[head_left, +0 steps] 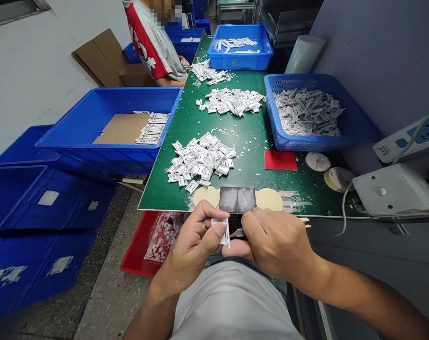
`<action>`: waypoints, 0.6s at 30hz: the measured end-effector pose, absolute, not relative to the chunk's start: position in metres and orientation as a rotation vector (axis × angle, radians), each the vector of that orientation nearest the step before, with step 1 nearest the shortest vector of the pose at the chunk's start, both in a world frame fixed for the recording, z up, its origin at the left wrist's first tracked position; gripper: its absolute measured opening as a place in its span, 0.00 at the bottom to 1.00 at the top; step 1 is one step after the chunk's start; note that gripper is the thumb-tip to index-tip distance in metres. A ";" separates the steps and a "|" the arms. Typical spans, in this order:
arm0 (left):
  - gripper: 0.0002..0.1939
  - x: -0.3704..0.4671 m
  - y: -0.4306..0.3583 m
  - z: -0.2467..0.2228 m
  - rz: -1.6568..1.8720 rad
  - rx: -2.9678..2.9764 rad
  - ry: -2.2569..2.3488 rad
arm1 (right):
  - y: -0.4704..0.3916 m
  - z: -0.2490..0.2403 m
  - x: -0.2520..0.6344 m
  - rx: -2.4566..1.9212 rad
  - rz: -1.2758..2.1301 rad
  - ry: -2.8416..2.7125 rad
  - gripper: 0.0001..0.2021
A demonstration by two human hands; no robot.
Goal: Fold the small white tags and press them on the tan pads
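In front of my body, below the table edge, my left hand (196, 241) pinches a small white plastic part (222, 231) between thumb and fingers. My right hand (278, 236) is closed around a knife, mostly hidden in the fist; its greyish blade (237, 233) shows beside the part, and a pale end (304, 222) sticks out on the far side. The right thumb reaches to the part's lower edge. Just beyond the hands, two pale yellow discs (206, 196) flank dark, scuffed rectangular pads (237, 199) at the edge. A pile of similar white parts (202, 159) lies behind them.
On the green table (250, 165) are more white parts (234, 101), scraps and a red pad (280, 160). A blue basket (271, 118) of parts stands right, a blue bin (241, 61) behind. A red tray (129, 259) sits below left; a co-worker (158, 47) sits far left.
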State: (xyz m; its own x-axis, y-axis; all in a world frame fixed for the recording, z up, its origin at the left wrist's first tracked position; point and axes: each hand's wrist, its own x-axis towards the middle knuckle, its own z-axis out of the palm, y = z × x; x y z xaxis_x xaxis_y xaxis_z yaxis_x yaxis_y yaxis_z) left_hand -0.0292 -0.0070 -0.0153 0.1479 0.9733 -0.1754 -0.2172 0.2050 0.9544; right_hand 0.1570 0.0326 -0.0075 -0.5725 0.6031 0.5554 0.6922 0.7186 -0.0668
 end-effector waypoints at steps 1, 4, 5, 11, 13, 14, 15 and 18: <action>0.08 -0.029 -0.007 -0.016 1.078 0.965 1.047 | 0.032 -0.008 0.157 -0.981 -0.214 -2.365 0.29; 0.08 -0.029 -0.007 -0.016 1.075 0.983 1.064 | 0.032 -0.009 0.158 -0.976 -0.222 -2.364 0.29; 0.08 -0.029 -0.006 -0.016 1.073 0.985 1.061 | 0.031 -0.009 0.158 -0.977 -0.224 -2.361 0.29; 0.07 -0.027 -0.006 -0.015 1.082 0.968 1.036 | 0.028 -0.010 0.156 -0.977 -0.250 -2.328 0.28; 0.07 -0.027 -0.006 -0.014 1.088 0.958 1.029 | 0.028 -0.010 0.156 -0.961 -0.252 -2.321 0.28; 0.08 -0.026 -0.006 -0.014 1.089 0.953 1.031 | 0.027 -0.010 0.156 -0.952 -0.250 -2.317 0.28; 0.08 -0.026 -0.006 -0.014 1.091 0.948 1.039 | 0.027 -0.011 0.156 -0.942 -0.243 -2.316 0.28; 0.10 -0.024 -0.005 -0.015 1.100 0.934 1.089 | 0.029 -0.016 0.157 -0.908 -0.187 -2.316 0.28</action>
